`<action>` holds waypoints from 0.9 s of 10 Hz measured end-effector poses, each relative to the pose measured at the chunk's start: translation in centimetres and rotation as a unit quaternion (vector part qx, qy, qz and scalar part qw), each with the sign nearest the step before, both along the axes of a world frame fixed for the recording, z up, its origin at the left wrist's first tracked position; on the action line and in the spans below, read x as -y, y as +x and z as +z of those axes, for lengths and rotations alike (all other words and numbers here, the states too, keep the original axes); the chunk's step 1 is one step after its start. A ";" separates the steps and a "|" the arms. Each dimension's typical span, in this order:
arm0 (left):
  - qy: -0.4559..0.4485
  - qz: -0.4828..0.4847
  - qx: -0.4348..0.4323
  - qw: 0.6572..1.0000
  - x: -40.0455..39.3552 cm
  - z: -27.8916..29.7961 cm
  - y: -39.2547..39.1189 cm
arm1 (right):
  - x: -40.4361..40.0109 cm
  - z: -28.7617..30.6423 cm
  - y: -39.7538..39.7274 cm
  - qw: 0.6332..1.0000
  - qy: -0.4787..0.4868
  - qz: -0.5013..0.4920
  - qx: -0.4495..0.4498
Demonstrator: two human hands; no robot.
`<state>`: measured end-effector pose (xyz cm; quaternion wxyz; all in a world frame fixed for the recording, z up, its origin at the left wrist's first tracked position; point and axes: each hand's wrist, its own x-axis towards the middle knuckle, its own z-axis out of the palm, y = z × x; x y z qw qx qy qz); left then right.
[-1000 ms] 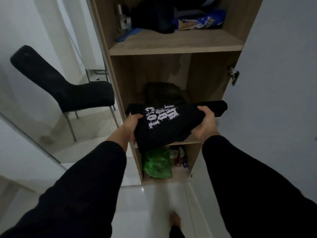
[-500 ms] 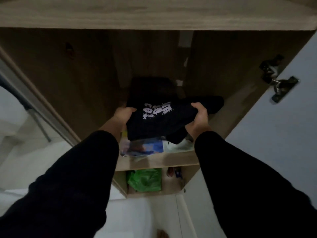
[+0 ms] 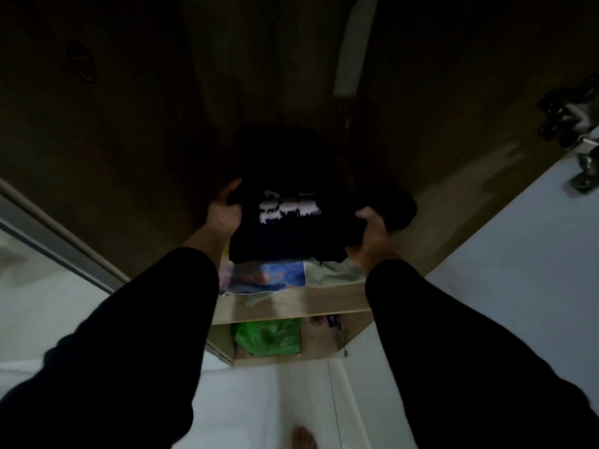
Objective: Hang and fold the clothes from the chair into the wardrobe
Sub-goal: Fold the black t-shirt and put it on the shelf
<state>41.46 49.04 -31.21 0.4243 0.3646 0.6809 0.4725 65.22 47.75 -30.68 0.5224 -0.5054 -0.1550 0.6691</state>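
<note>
Hands inside the wardrobe [image 3: 97,131]: left hand [image 3: 224,212] and right hand [image 3: 372,225] clamp the folded black shirt [image 3: 291,234] at its side edges, over the middle shelf [image 3: 291,306]; dark room beyond; white print unreadable; green bag [image 3: 267,339] below.

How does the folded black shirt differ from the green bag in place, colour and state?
The folded black shirt is black with white print; the green bag is bright green. The shirt is gripped by left hand and right hand on the shelf; the bag sits untouched below. Both are in the wardrobe.
</note>
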 end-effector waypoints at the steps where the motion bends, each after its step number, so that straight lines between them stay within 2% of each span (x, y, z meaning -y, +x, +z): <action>1: -0.126 -0.035 -0.097 0.987 1.9 -4.4 -0.7 | 1.1 -5.2 0.9 0.985 -0.125 0.043 0.107; 2: -0.196 -0.014 -0.116 0.974 4.2 -7.7 -0.9 | 3.3 -8.3 2.1 0.967 -0.167 0.078 0.176; 3: -0.171 0.004 -0.154 0.973 4.5 -9.0 -1.3 | 3.3 -8.8 2.2 0.970 -0.161 0.040 0.177; 4: -0.082 0.046 -0.144 0.985 3.7 -7.9 -1.0 | 2.3 -7.9 1.3 0.971 -0.138 0.038 0.189; 5: -0.001 0.066 -0.154 0.986 2.9 -6.6 -1.4 | 1.7 -8.2 0.7 0.978 -0.132 0.043 0.154; 6: -0.053 0.007 -0.243 0.969 3.6 -7.4 -1.8 | 2.3 -9.5 1.0 0.960 -0.178 0.047 0.212; 7: -0.081 -0.033 -0.317 0.944 5.1 -9.1 -1.7 | 3.0 -8.9 0.0 0.886 -0.248 -0.048 0.389; 8: -0.146 -0.133 -0.404 0.893 6.5 -10.7 -1.3 | 3.5 -7.5 -0.9 0.744 -0.174 0.028 0.645; 9: -0.203 -0.198 -0.441 0.852 8.0 -12.3 -0.4 | 3.1 -8.7 -1.6 0.688 -0.093 0.244 0.677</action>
